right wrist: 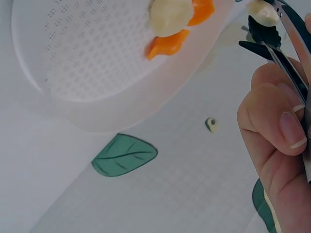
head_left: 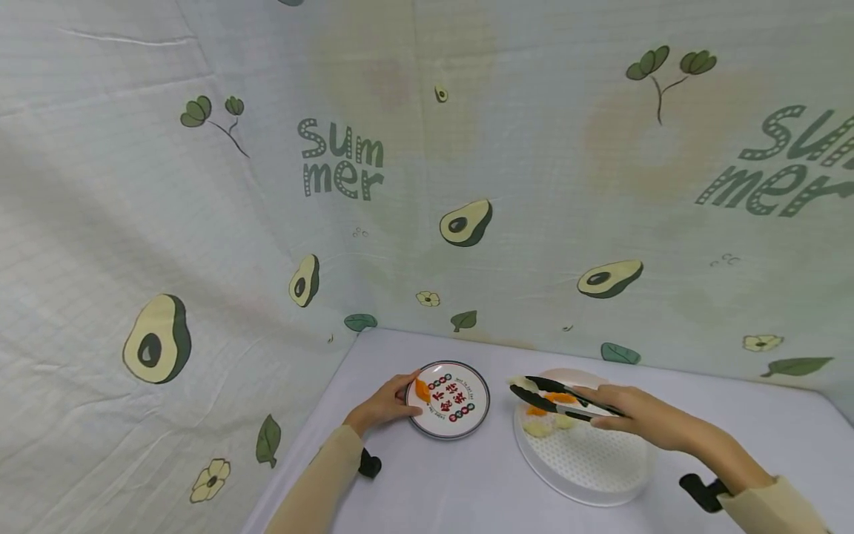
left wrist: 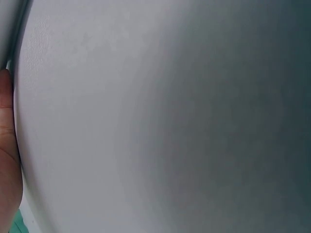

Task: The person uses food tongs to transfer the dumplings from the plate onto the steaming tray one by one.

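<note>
My left hand (head_left: 382, 404) grips the left rim of a round white plate (head_left: 427, 420) with red characters and a dark edge band. An orange food piece (head_left: 422, 391) lies on the plate beside the fingers. My right hand (head_left: 637, 417) holds black-tipped metal tongs (head_left: 542, 401) over a white perforated basket (head_left: 594, 498). Between the tong tips is a pale food piece (head_left: 523, 383), also visible in the right wrist view. Orange pieces (right wrist: 167, 43) and pale pieces (right wrist: 170, 17) lie in the basket. Only part of the left hand (left wrist: 7, 150) shows in the left wrist view.
The white table (head_left: 467, 482) carries the plate on the left and the basket on the right. Behind and to the left hangs a white cloth (head_left: 520, 163) printed with avocados, leaves and lettering. Black wrist straps sit on both wrists.
</note>
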Demonstrator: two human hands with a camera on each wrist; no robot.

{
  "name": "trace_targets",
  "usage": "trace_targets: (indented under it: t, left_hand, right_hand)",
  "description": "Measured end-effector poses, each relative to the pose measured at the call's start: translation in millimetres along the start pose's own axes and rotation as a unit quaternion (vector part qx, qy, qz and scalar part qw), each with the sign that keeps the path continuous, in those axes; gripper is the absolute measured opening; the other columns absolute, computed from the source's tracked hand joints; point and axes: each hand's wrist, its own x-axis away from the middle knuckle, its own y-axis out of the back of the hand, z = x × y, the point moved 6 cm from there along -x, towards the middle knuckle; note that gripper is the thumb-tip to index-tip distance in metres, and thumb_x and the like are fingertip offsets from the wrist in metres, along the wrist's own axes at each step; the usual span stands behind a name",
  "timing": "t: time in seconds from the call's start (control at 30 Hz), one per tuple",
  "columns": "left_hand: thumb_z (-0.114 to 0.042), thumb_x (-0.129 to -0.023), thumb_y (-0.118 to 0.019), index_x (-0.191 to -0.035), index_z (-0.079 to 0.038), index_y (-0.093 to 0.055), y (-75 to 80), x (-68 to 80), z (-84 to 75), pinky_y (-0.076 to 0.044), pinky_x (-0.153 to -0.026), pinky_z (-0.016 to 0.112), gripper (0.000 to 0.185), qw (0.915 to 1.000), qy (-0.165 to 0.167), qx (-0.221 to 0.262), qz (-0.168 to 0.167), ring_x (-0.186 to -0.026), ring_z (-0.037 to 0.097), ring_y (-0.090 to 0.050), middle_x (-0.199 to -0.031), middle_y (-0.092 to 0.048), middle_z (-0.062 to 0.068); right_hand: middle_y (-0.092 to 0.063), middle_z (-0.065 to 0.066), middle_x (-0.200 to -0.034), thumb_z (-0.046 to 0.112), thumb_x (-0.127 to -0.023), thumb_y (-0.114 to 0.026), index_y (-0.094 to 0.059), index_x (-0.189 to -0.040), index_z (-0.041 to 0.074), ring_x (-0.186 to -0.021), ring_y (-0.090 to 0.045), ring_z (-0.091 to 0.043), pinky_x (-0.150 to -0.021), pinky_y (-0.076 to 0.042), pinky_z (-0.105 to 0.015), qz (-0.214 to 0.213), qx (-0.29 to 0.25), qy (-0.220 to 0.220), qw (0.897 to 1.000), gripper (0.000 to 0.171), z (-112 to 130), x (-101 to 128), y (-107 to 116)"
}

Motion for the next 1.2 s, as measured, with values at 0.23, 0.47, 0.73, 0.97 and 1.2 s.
trace_targets:
  t: [0.23, 0.47, 0.73, 0.97, 1.2]
  left_hand:
    - [-0.024, -0.083, -0.084, -0.155, -0.019, -0.039, 0.0, -2.5, 2.5, -0.043, -0.092, 0.037, 0.085, 1.0000, -0.001, -0.001, 0.003, -0.105, 0.022, -0.043, -0.137, -0.047, 0.009]
    - [-0.024, -0.083, -0.084, -0.155, -0.020, -0.039, -1.5, -2.5, 4.0, -0.044, -0.093, 0.036, 0.085, 1.0000, 0.002, -0.001, 0.001, -0.106, 0.021, -0.043, -0.137, -0.047, 0.009]
    - [-0.021, -0.083, -0.084, -0.155, -0.019, -0.039, -0.5, -1.8, 1.1, -0.043, -0.092, 0.035, 0.085, 1.0000, 0.003, 0.007, -0.001, -0.106, 0.021, -0.044, -0.138, -0.047, 0.010]
    - [-0.019, -0.083, -0.083, -0.155, -0.017, -0.039, 0.3, 0.4, -2.7, -0.043, -0.091, 0.036, 0.084, 1.0000, -0.001, 0.005, 0.001, -0.105, 0.022, -0.044, -0.136, -0.047, 0.010]
    - [-0.018, -0.083, -0.083, -0.155, -0.016, -0.038, -0.5, 0.1, -3.7, -0.045, -0.090, 0.035, 0.085, 1.0000, -0.007, 0.000, 0.003, -0.103, 0.021, -0.046, -0.137, -0.047, 0.011]
  right_hand:
    - [-0.064, -0.009, -0.117, 0.030, -0.101, -0.058, -0.045, -0.146, -0.003, -0.106, -0.061, -0.021, -0.083, -0.052, -0.041, -0.002, 0.009, -0.027, 1.000, 0.057, -16, 24, 5]
    - [-0.052, 0.011, -0.088, 0.027, -0.102, -0.059, -0.047, -0.144, -0.005, -0.084, -0.046, 0.000, -0.069, -0.043, -0.025, -0.021, 0.023, -0.032, 0.999, 0.054, -31, 48, 5]
    - [-0.065, -0.012, -0.118, 0.032, -0.101, -0.060, -0.051, -0.141, -0.006, -0.106, -0.058, -0.010, -0.081, -0.053, -0.032, -0.010, 0.038, -0.091, 0.995, 0.055, -59, 72, 1]
    - [-0.064, -0.024, -0.119, 0.027, -0.101, -0.060, -0.051, -0.137, -0.011, -0.108, -0.062, -0.035, -0.080, -0.053, -0.043, -0.001, 0.041, -0.101, 0.994, 0.054, -71, 84, 0]
    - [-0.064, -0.023, -0.119, 0.027, -0.100, -0.061, -0.051, -0.137, -0.012, -0.107, -0.062, -0.023, -0.078, -0.053, -0.036, 0.015, 0.028, -0.110, 0.993, 0.054, -77, 91, -3]
